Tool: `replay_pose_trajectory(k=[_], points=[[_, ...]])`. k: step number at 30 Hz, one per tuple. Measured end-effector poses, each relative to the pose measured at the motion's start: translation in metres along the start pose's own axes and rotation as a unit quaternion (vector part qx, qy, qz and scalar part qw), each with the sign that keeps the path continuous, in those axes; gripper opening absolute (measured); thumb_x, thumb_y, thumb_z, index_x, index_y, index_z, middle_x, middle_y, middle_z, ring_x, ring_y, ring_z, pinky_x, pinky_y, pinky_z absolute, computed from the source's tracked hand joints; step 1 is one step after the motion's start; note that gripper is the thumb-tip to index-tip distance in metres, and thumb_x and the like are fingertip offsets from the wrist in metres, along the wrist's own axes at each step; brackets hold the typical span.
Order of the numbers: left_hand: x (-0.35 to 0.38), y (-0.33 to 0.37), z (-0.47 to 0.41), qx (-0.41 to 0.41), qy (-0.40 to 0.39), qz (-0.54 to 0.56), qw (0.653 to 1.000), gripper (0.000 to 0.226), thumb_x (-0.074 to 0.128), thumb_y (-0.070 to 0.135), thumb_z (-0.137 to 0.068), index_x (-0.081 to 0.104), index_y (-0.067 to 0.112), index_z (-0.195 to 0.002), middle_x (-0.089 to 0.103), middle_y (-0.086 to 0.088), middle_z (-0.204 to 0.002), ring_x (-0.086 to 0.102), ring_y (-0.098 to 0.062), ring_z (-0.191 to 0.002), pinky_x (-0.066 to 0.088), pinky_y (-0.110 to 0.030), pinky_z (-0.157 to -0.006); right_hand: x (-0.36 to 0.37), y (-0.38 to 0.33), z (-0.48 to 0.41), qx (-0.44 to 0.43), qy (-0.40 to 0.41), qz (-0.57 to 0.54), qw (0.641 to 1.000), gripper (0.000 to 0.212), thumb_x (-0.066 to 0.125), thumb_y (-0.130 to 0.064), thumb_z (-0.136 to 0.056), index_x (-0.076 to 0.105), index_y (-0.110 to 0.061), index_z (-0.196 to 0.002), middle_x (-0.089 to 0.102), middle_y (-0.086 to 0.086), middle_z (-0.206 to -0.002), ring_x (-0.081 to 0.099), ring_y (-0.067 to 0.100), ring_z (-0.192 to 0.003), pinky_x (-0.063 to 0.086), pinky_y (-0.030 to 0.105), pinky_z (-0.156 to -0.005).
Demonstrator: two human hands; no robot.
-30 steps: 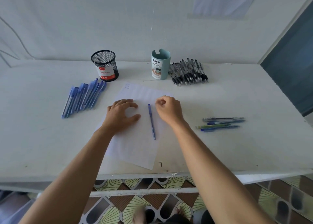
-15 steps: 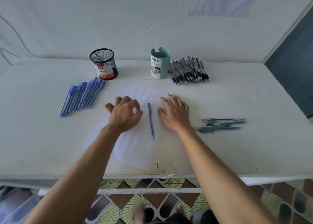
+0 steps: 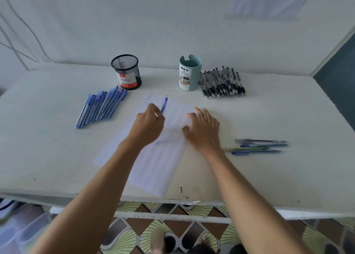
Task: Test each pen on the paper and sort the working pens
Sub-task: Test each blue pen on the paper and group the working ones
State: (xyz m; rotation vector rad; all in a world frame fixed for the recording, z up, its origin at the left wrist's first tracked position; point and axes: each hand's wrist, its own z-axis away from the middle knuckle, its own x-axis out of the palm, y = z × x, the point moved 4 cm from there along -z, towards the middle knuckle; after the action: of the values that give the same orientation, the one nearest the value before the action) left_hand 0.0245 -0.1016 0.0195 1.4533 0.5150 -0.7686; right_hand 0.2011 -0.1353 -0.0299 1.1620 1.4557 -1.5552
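Since the frame half a second back, the blue pen (image 3: 164, 104) has left its spot on the paper (image 3: 157, 167) between the hands and now sits in the left hand (image 3: 150, 124), which has slid toward the upper middle of the frame. That hand's fingers are curled round the pen's lower part, and its free end pokes up and away above the knuckles; motion blur hides the tip. The right hand (image 3: 203, 129) lies just right of centre with fingers spread and nearly straight, pressing on the sheet's right edge and gripping nothing. Left of the sheet a pile of blue pens (image 3: 99, 107) fans across the tabletop (image 3: 57, 157). Along the back stand a black mesh cup (image 3: 127, 73) and a teal organizer cup (image 3: 190, 74), with a heap of black pens (image 3: 222, 83) touching the teal one's right side. At the right of the frame, four pens (image 3: 259, 146) lie side by side.
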Motion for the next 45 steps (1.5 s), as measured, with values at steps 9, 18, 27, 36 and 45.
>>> replay_pose_trajectory(k=[9, 18, 27, 36, 45], points=[[-0.014, 0.006, -0.006, -0.004, -0.084, 0.155, 0.984, 0.071, 0.036, 0.075, -0.093, 0.072, 0.014, -0.089, 0.063, 0.000, -0.104, 0.055, -0.020, -0.100, 0.041, -0.038, -0.091, -0.003, -0.005, 0.001, 0.009, 0.021, 0.004, 1.000, 0.056, 0.036, -0.045, -0.081, 0.046, -0.027, -0.134, 0.024, 0.002, -0.163, 0.004, 0.022, -0.152, 0.005, 0.049, -0.118], [-0.006, 0.023, -0.013, 0.056, 0.033, 0.001, 0.998, 0.052, 0.040, 0.055, -0.082, 0.031, 0.011, -0.054, 0.028, 0.001, -0.051, 0.032, -0.022, -0.057, 0.034, -0.039, -0.077, 0.003, -0.019, -0.026, -0.054, -0.042, 0.038, 0.997, 0.059, 0.033, -0.045, -0.100, 0.021, -0.033, -0.157, -0.002, 0.002, -0.168, -0.012, 0.023, -0.153, -0.007, 0.050, -0.121], [-0.015, -0.005, -0.043, 0.088, 0.115, 0.285, 0.948, 0.051, 0.027, 0.045, -0.102, 0.070, 0.017, -0.096, 0.069, 0.001, -0.093, 0.064, -0.012, -0.083, 0.051, -0.026, -0.068, 0.014, -0.018, -0.020, -0.098, -0.099, 0.067, 0.988, 0.064, 0.031, -0.059, -0.097, 0.016, -0.038, -0.156, -0.002, 0.002, -0.168, -0.008, 0.026, -0.153, -0.011, 0.052, -0.121], [-0.023, -0.042, -0.076, 0.001, 0.181, 0.289, 0.940, 0.011, 0.071, 0.012, -0.091, 0.063, 0.010, -0.085, 0.069, -0.004, -0.077, 0.069, -0.009, -0.065, 0.060, -0.029, -0.064, 0.018, -0.019, -0.018, -0.130, -0.072, 0.058, 0.987, 0.065, 0.032, -0.058, -0.095, 0.021, -0.032, -0.153, 0.002, 0.005, -0.167, -0.005, 0.025, -0.154, -0.005, 0.051, -0.122], [-0.026, -0.058, -0.086, -0.055, 0.248, 0.205, 0.945, 0.010, 0.052, -0.003, -0.066, 0.042, -0.002, -0.066, 0.050, -0.016, -0.057, 0.052, -0.026, -0.051, 0.042, -0.031, -0.047, 0.018, -0.019, -0.017, -0.125, -0.057, 0.047, 0.989, 0.071, 0.023, -0.061, -0.086, 0.026, -0.032, -0.151, 0.010, 0.005, -0.167, 0.005, 0.026, -0.154, 0.000, 0.051, -0.123]])
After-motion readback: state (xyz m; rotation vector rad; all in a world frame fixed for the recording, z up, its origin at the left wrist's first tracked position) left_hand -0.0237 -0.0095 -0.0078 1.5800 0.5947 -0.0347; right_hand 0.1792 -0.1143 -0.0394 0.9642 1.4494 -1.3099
